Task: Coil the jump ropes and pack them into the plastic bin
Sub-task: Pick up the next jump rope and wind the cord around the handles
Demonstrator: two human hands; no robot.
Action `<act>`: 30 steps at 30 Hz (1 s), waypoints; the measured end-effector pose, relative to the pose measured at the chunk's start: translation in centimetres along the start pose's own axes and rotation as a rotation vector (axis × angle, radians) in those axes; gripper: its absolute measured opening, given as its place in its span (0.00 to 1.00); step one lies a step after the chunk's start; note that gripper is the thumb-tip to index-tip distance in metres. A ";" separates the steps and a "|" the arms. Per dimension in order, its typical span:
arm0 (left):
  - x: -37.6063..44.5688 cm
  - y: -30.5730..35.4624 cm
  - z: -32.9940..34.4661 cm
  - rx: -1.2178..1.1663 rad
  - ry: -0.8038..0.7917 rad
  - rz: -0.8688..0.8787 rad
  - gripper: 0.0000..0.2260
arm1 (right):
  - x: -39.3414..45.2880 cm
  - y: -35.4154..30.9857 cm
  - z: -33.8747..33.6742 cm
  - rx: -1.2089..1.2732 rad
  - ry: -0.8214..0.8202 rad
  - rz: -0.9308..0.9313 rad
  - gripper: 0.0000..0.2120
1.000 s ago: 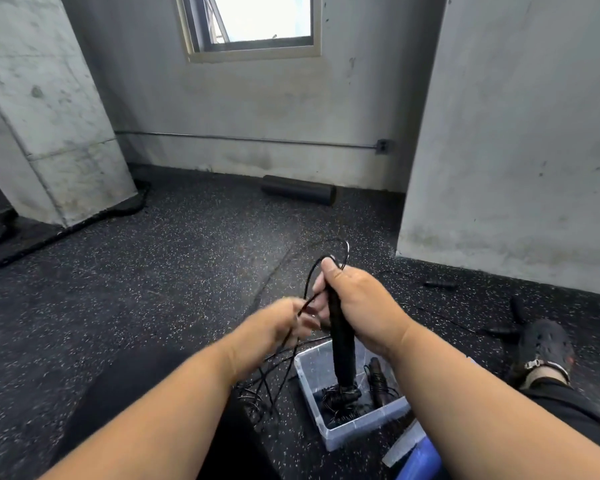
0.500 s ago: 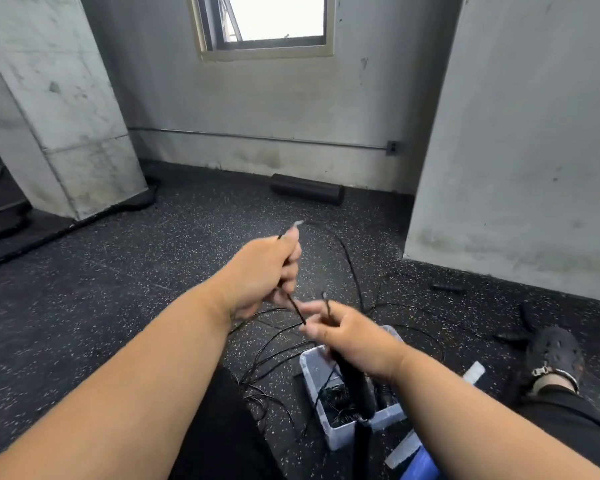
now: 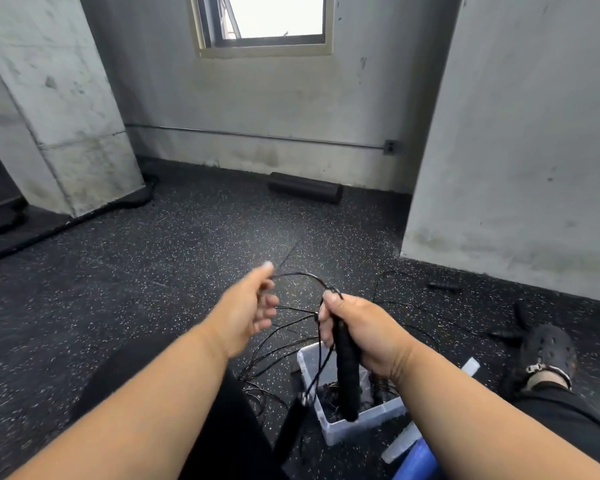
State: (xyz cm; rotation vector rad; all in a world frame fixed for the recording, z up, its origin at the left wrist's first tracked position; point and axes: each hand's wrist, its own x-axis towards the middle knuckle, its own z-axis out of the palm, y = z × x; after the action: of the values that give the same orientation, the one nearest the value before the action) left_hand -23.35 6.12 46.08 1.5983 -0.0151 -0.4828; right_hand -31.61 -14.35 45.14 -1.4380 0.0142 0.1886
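The right hand [image 3: 364, 332] grips a black jump rope handle [image 3: 346, 372] upright above the plastic bin [image 3: 359, 419], which already holds dark coiled ropes. Left of the bin, the left hand [image 3: 248, 315] pinches the thin black cord [image 3: 302, 275] at its fingertips. Loose cord loops [image 3: 278, 344] sprawl between hands and bin. A foam roller [image 3: 305, 192] lies well beyond the bin, by the wall.

Gym: speckled rubber floor [image 3: 187, 258], foam roller [image 3: 305, 192]
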 end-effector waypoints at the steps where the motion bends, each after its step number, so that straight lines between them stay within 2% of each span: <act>1: -0.4 -1.2 1.1 0.043 -0.071 -0.015 0.18 | 0.3 -0.4 0.1 0.048 0.040 -0.021 0.17; 5: -1.4 -3.5 4.0 0.362 -0.369 0.008 0.12 | 1.4 -2.1 1.2 0.092 0.103 -0.084 0.17; 8: -1.5 -4.7 4.0 0.521 -0.471 0.081 0.07 | 1.5 -3.1 1.7 0.043 0.116 -0.146 0.18; 10: -1.3 -5.1 3.7 0.543 -0.449 0.135 0.16 | 1.5 -3.4 1.7 0.025 0.126 -0.162 0.19; 13: -1.3 -4.2 3.9 0.397 -0.374 0.171 0.12 | 1.5 -3.1 1.0 0.028 0.185 -0.150 0.22; 16: -1.5 -2.8 4.3 0.071 -0.300 0.127 0.13 | 1.4 -2.0 0.4 0.069 0.223 -0.079 0.25; 18: -1.5 -2.6 4.4 -0.059 -0.257 0.101 0.13 | 1.1 -1.1 0.9 0.138 0.200 -0.017 0.24; 21: -1.6 -3.1 5.1 -0.045 -0.194 0.149 0.14 | 0.8 -0.1 2.2 0.243 0.157 0.052 0.21; 27: -2.4 -2.9 6.0 0.013 -0.150 0.264 0.14 | 1.1 0.3 3.2 0.291 0.190 0.089 0.16; 28: -2.5 -2.8 6.0 -0.001 -0.154 0.287 0.11 | 1.2 0.2 3.2 0.323 0.197 0.109 0.17; 30: -2.3 -2.7 5.8 -0.050 -0.149 0.300 0.09 | 1.2 -0.2 2.8 0.403 0.194 0.146 0.27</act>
State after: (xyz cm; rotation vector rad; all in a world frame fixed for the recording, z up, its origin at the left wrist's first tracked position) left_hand -28.02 1.60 44.11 1.4766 -0.3481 -0.3639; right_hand -30.70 -11.42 45.54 -1.0480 0.3009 0.1548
